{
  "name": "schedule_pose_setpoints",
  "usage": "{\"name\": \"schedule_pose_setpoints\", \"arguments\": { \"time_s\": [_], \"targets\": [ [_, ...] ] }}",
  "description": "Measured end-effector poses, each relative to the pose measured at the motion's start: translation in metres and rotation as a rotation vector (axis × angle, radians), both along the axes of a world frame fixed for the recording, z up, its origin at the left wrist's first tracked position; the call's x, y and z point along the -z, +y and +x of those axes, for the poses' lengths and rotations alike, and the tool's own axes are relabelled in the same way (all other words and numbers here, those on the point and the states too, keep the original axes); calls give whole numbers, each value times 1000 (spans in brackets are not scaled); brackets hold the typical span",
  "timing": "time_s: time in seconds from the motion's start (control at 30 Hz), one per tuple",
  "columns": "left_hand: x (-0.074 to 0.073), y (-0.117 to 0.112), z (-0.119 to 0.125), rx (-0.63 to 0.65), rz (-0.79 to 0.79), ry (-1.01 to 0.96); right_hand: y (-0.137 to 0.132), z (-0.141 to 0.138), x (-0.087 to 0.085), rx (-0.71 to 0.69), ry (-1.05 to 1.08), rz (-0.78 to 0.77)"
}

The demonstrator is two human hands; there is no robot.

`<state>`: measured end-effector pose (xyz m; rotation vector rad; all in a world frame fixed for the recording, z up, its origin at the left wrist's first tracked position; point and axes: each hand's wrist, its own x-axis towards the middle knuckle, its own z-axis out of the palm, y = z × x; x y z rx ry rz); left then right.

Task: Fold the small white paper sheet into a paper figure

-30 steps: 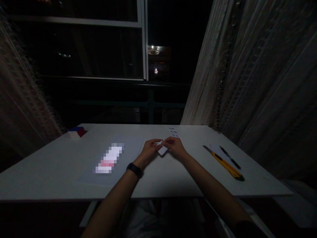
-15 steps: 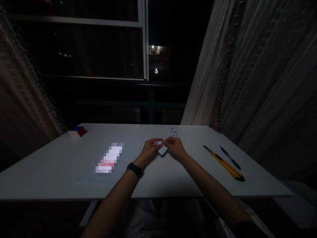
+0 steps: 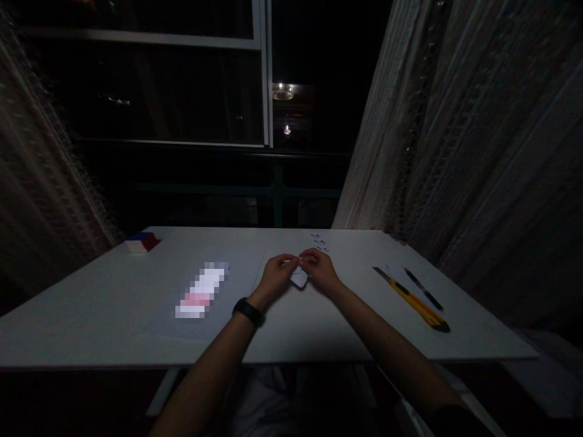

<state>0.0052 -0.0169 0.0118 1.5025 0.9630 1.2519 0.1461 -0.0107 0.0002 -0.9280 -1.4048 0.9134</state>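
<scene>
- Left hand [image 3: 279, 273]: fingers drawn together and clamped on the small white paper piece [image 3: 299, 279] from its left side.
- Right hand [image 3: 319, 269]: fingers likewise clamped on the same piece, from its right side; the fingertips of both hands meet at its far end.
- Paper piece: located between and just below the fingertips, one corner directed toward the wearer. A thin dark line crosses it close to the fingers (whether the piece touches the surface [image 3: 314, 334] cannot be told).
- Dark wristband [image 3: 248, 312]: fitted on the left wrist, on the near side of the left fingers.
- Small marked pieces [image 3: 320, 242]: arranged in a short row on the surface, just beyond the right fingers.
- Yellow utility knife [image 3: 412, 300]: lies well to the right of the fingers, bare blade exposed, its tip at the end nearer to them.
- Dark pen [image 3: 423, 289]: lies to the right of the fingers, past the knife, and roughly parallel to it.
- Large pale sheet [image 3: 243, 273]: lies flat to the left of the fingers. A bright screen (pixelated, content unreadable) [image 3: 203, 291] rests upon it.
- Multicoloured block [image 3: 141, 243]: stands far to the left of the fingers, near the surface's far corner; blue, white and red faces visible.
</scene>
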Motion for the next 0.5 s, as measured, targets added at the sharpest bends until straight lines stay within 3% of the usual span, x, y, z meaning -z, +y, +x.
{"name": "schedule_pose_setpoints", "arguments": {
  "time_s": [0.23,0.5],
  "targets": [
    [7,7,-7,-113,155,211,0,-3,3,-66,-17,-17],
    [10,12,-10,-80,256,271,3,-1,4,-27,-25,-18]
  ]
}}
